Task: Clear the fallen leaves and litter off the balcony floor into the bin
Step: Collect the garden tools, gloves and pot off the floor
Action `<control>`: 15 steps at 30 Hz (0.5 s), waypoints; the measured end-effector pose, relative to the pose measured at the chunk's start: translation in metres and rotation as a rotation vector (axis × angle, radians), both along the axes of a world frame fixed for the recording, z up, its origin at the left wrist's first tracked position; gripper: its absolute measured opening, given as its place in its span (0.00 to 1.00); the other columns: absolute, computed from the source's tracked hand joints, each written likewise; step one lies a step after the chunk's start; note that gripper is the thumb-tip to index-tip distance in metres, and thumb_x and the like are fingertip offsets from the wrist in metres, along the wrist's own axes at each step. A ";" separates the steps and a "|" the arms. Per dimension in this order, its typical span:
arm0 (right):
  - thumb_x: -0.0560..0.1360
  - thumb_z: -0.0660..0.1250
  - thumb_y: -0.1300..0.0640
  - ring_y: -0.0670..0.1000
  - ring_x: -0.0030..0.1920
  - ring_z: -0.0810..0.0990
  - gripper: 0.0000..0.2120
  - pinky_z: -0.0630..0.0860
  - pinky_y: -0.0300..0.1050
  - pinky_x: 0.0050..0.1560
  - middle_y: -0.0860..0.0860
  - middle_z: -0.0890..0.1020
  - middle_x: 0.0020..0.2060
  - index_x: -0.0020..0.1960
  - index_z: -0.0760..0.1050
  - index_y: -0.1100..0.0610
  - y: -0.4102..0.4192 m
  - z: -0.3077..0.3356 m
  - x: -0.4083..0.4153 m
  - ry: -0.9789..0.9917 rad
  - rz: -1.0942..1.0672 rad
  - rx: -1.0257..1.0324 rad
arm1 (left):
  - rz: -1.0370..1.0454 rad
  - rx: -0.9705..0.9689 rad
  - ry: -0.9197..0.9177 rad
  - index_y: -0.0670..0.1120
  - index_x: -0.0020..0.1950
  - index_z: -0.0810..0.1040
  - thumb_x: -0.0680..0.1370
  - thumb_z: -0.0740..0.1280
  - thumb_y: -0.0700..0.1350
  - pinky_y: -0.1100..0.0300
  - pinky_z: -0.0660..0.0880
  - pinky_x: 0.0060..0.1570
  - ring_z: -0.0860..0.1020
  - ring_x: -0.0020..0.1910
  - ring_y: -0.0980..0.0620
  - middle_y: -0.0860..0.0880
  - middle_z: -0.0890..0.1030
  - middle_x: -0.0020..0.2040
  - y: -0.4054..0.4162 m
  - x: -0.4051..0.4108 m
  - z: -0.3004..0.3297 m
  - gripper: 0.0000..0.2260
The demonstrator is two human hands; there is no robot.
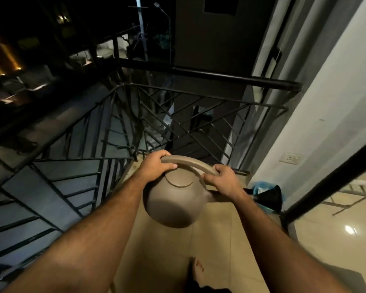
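A round taupe watering can hangs above the tiled balcony floor, held by its arched handle. My left hand grips the handle's left end, thumb across the top of the can. My right hand grips the handle's right end near the spout. A bin lined with a black bag and a blue bag stands on the floor in the right corner, beyond my right wrist. I can make out no leaves or litter on the visible floor.
A black metal railing with diagonal bars closes the balcony on the left and ahead. A white wall with a socket rises on the right, beside a dark door frame. My bare foot stands on the tiles below.
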State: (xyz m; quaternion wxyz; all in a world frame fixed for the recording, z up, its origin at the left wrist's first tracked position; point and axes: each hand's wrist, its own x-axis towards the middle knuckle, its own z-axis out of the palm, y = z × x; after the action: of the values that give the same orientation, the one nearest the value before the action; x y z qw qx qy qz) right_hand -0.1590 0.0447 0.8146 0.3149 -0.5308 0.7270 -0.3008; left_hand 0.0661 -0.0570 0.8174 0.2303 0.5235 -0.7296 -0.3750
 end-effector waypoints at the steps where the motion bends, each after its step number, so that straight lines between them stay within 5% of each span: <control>1: 0.73 0.73 0.49 0.48 0.41 0.80 0.07 0.74 0.43 0.40 0.49 0.81 0.39 0.45 0.78 0.51 -0.016 -0.004 -0.005 -0.002 0.029 0.004 | 0.009 -0.002 0.004 0.47 0.51 0.81 0.71 0.77 0.48 0.59 0.75 0.42 0.80 0.43 0.53 0.50 0.82 0.43 -0.013 -0.003 -0.003 0.11; 6: 0.73 0.72 0.48 0.52 0.42 0.82 0.08 0.80 0.51 0.45 0.52 0.82 0.40 0.46 0.78 0.52 -0.095 -0.010 -0.025 -0.012 0.204 0.058 | 0.062 0.001 -0.014 0.51 0.48 0.80 0.71 0.77 0.47 0.56 0.75 0.43 0.80 0.42 0.53 0.52 0.81 0.41 -0.074 -0.013 -0.013 0.09; 11: 0.76 0.72 0.47 0.40 0.29 0.73 0.15 0.68 0.37 0.32 0.44 0.74 0.29 0.34 0.73 0.50 -0.159 -0.006 -0.023 -0.037 0.378 0.055 | 0.148 -0.024 -0.042 0.48 0.47 0.80 0.70 0.78 0.48 0.54 0.75 0.44 0.80 0.42 0.50 0.50 0.81 0.41 -0.114 -0.008 -0.021 0.10; 15: 0.76 0.73 0.50 0.38 0.26 0.72 0.12 0.68 0.34 0.30 0.42 0.76 0.24 0.36 0.75 0.51 -0.196 -0.020 -0.007 -0.115 0.452 0.109 | 0.148 -0.017 -0.095 0.49 0.47 0.80 0.70 0.78 0.47 0.62 0.71 0.40 0.76 0.40 0.59 0.54 0.79 0.40 -0.135 0.004 -0.032 0.10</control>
State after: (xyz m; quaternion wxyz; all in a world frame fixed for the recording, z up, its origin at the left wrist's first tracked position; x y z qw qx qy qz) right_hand -0.1659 -0.1510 0.7949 0.4435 -0.6444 0.5856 -0.2126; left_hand 0.0702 -0.1925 0.7856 0.2271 0.5912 -0.7021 -0.3255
